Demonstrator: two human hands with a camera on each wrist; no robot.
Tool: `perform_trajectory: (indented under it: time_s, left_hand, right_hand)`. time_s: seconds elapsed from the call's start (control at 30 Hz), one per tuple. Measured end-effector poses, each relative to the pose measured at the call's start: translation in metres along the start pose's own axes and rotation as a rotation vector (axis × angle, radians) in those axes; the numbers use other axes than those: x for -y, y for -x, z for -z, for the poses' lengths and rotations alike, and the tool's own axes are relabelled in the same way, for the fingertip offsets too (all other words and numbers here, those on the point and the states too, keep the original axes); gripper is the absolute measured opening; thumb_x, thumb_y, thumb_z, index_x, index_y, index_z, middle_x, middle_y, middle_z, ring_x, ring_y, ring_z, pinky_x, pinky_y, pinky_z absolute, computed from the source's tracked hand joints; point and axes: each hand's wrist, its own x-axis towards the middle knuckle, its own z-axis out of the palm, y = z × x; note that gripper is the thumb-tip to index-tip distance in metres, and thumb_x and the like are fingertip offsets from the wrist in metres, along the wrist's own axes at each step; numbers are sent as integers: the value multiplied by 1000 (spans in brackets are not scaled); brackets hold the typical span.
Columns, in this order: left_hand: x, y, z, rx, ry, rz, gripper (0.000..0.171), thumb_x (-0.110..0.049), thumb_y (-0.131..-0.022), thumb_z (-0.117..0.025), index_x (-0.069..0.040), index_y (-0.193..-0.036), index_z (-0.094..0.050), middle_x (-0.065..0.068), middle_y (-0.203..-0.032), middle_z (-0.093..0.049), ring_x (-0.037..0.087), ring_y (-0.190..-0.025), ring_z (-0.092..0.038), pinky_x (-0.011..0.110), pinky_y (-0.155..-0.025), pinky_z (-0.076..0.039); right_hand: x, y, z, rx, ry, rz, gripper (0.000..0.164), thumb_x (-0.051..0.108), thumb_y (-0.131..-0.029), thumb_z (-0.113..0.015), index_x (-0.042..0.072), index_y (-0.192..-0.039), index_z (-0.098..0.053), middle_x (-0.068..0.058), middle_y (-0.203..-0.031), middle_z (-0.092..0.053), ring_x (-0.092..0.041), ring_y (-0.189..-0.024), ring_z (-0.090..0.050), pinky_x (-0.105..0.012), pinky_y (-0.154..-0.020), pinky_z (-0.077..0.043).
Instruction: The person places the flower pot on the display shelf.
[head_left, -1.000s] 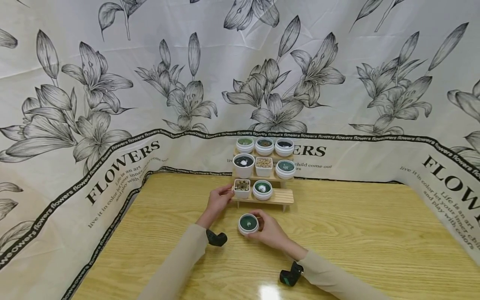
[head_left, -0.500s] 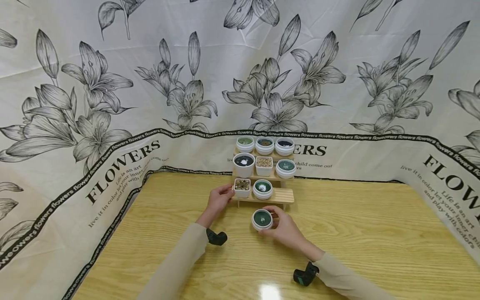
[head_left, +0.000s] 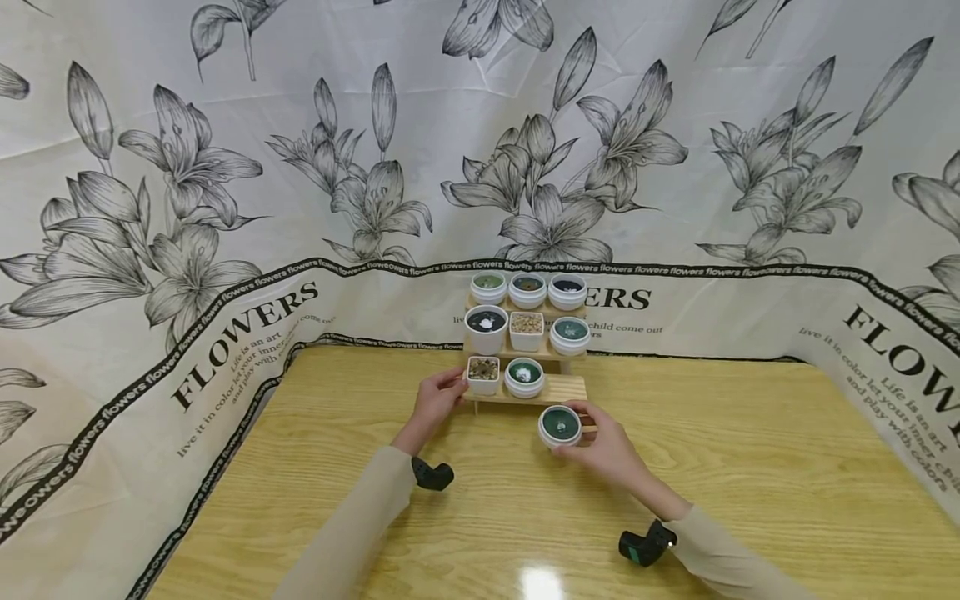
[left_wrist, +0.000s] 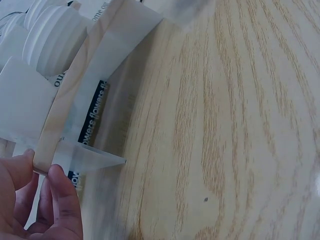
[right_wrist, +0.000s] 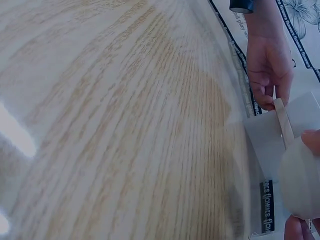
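Note:
My right hand (head_left: pixel 606 446) grips a round white pot (head_left: pixel 558 432) with a dark green filling, held in front of the right end of a stepped wooden stand (head_left: pixel 566 388). Only the pot's pale side (right_wrist: pixel 300 177) shows in the right wrist view, between thumb and fingertips. At the stand's left end, my left hand (head_left: pixel 437 402) pinches the bottom shelf board (left_wrist: pixel 65 105) between thumb and fingers. On that lowest step sit a square white pot (head_left: pixel 483 383) with a speckled filling and a round green-filled pot (head_left: pixel 524 387). The board's right part is bare.
Above, the middle step carries a dark-filled pot (head_left: pixel 486 337), a square pot (head_left: pixel 527 337) of pale grains and a green-filled pot (head_left: pixel 571 346). Three round pots line the top step. Behind hangs a flower-print cloth (head_left: pixel 405 308); the wooden table (head_left: pixel 750 450) spreads around.
My right hand has carried the green-filled pot to the right and a little toward the stand, ending near its right end. The left hand keeps its place on the shelf board.

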Motion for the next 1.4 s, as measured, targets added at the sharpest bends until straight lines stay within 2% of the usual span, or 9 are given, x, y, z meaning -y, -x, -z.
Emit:
perform_trajectory:
  time_s: [0.2,0.4,0.6,0.83,1.0,1.1,1.2,1.4]
  left_hand:
    - [1,-1,-1,-8,-11,0,33,-2,-92,-61,7,-124,-60,18,-99,-68,4,-64,-56,23,-64,-55]
    - [3,-2,-1,-15,-7,-12,33,-1,-91,-61,8,-123,-60,18,-98,-68,5,-65,-56,23,-64,-55]
    - [0,0,-2,-18,-8,-7,32,-2,-91,-61,6,-123,-61,18,-100,-67,4,-66,-55,23,-64,-54]
    - [0,0,-2,-14,-7,-2,33,-2,-92,-61,7,-124,-60,18,-100,-67,5,-67,-56,21,-63,-54]
    - [0,-1,0,8,-2,8,34,-3,-93,-60,7,-125,-59,19,-103,-66,8,-72,-57,27,-69,-57]
    - [-5,1,1,19,-1,11,34,-1,-92,-60,9,-125,-58,22,-104,-66,10,-73,-58,33,-73,-58]
    - [-16,10,1,22,-10,5,34,1,-92,-59,11,-124,-57,25,-104,-65,10,-72,-58,36,-74,-58]
    - [-32,25,1,14,-6,-5,34,1,-93,-58,12,-124,-57,23,-102,-66,8,-70,-57,33,-73,-57]
  right_hand:
    - [0,2,11,-22,6,-8,67,8,-69,-84,-3,-127,-53,-21,-121,-58,-28,-103,-58,-20,-79,-53]
    - [4,-1,18,-57,12,22,66,6,-71,-83,-5,-129,-52,-24,-120,-57,-31,-103,-59,-21,-79,-54]
    - [8,-8,23,-90,24,41,67,7,-70,-83,-4,-129,-52,-23,-121,-58,-30,-104,-57,-22,-80,-54]
    - [8,-14,25,-112,12,23,66,7,-72,-82,-1,-131,-52,-20,-124,-58,-32,-108,-56,-19,-82,-51]
    - [5,-20,25,-126,9,12,67,8,-73,-81,-1,-132,-51,-20,-125,-58,-33,-109,-56,-32,-87,-52]
    - [4,-24,26,-133,8,-2,67,9,-74,-81,-1,-133,-49,-21,-126,-57,-34,-110,-55,-41,-90,-52]
    - [3,-27,26,-139,5,-15,68,10,-76,-80,-2,-134,-48,-22,-127,-56,-34,-111,-55,-44,-91,-52]
    - [5,-28,26,-133,-28,-34,69,11,-78,-79,-3,-136,-44,-23,-132,-52,-37,-116,-53,-47,-95,-50]
